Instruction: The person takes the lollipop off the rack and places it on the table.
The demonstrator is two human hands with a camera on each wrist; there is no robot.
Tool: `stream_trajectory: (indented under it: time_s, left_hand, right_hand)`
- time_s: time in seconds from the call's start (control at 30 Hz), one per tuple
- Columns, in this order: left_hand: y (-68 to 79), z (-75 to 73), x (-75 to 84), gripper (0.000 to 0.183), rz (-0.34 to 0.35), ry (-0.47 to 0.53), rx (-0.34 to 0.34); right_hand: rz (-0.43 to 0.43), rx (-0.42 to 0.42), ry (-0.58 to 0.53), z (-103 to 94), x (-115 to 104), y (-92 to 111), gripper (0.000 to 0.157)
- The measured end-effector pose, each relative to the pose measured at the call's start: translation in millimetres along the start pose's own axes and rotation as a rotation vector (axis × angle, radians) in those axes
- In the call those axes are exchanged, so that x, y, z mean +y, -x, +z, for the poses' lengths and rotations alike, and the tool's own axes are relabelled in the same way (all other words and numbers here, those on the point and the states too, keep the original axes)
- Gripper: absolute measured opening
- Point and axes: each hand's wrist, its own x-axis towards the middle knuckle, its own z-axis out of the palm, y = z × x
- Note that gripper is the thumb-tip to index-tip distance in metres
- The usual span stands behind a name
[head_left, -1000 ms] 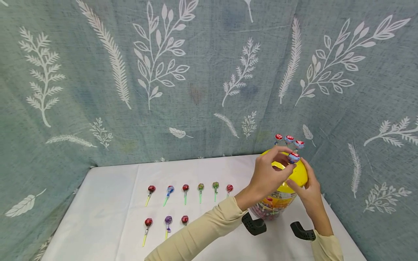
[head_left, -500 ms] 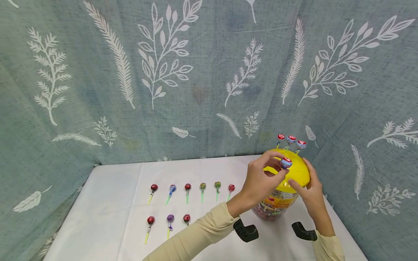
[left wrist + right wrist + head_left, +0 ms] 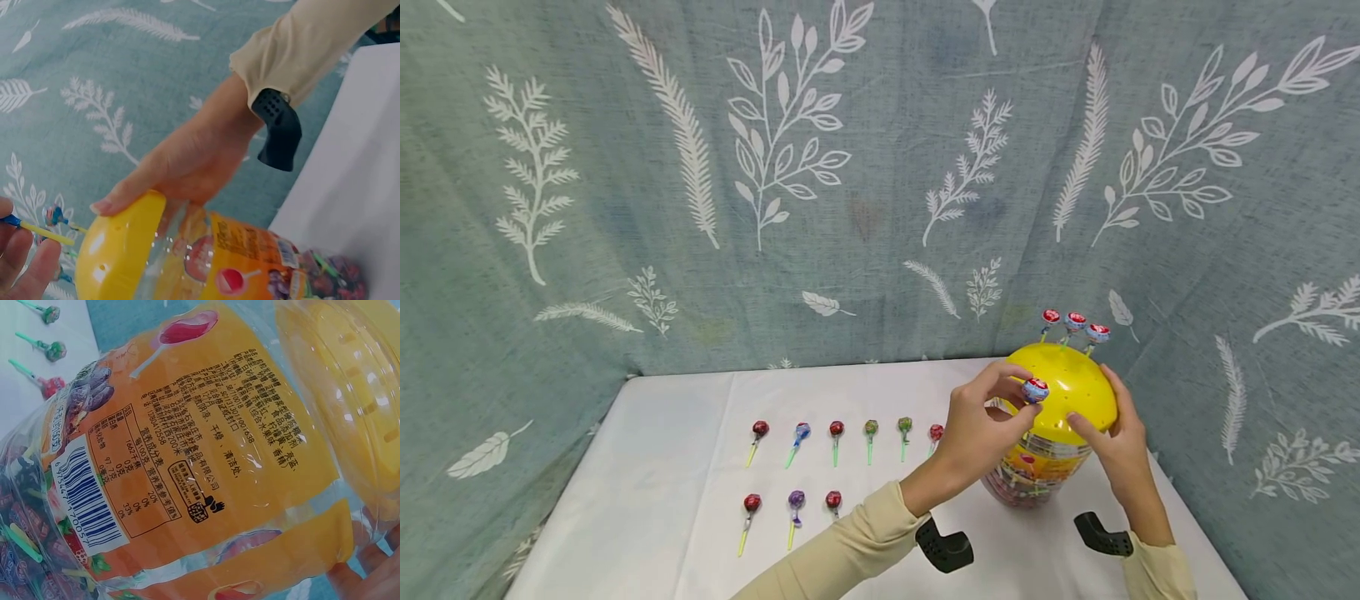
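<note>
My left hand (image 3: 981, 425) pinches a lollipop (image 3: 1035, 391) with a red-and-blue wrapper, over the near left side of the yellow domed lid (image 3: 1071, 387). Its yellow stick (image 3: 47, 234) points at the lid in the left wrist view; I cannot tell whether the tip touches. My right hand (image 3: 1120, 454) grips the lid's right side, thumb on top and fingers round the far edge, partly hidden. Below the lid is a clear candy jar (image 3: 1037, 467) with an orange label and wrapped candies inside. Several lollipops (image 3: 1075, 322) stand upright in the lid's back edge.
A row of lollipops (image 3: 837, 429) lies on the white-covered table (image 3: 655, 467), and a shorter row (image 3: 796, 500) lies nearer me. Part of it is hidden by my left sleeve (image 3: 850, 542). A patterned curtain (image 3: 865, 208) closes off the back and sides.
My left hand has moved left and toward me with the lollipop, across the lid. My right hand keeps its grip on the lid. The view has turned slightly left.
</note>
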Motion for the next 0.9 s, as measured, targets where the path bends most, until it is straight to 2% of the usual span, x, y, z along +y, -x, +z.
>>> stream_trajectory:
  time_s: [0.4,0.6,0.73,0.9]
  left_hand:
    - [17.9,-17.3,-12.3,0.027,-0.078,0.012,0.025]
    - [34.9,-23.0,-25.9,0.028,-0.186,0.027,0.045]
    - [46.1,-28.2,-36.3,0.029,-0.258,0.024,0.082]
    - [58.1,-37.1,-48.4,0.028,-0.317,0.01,0.113]
  right_hand:
    - [0.008,0.003,-0.022,0.4,0,-1,0.078]
    - [0.006,0.005,-0.021,0.9,0,-1,0.077]
    - [0.004,0.011,-0.027,1.4,0,-2,0.077]
    - [0.007,0.016,-0.042,1.1,-1,-1,0.077]
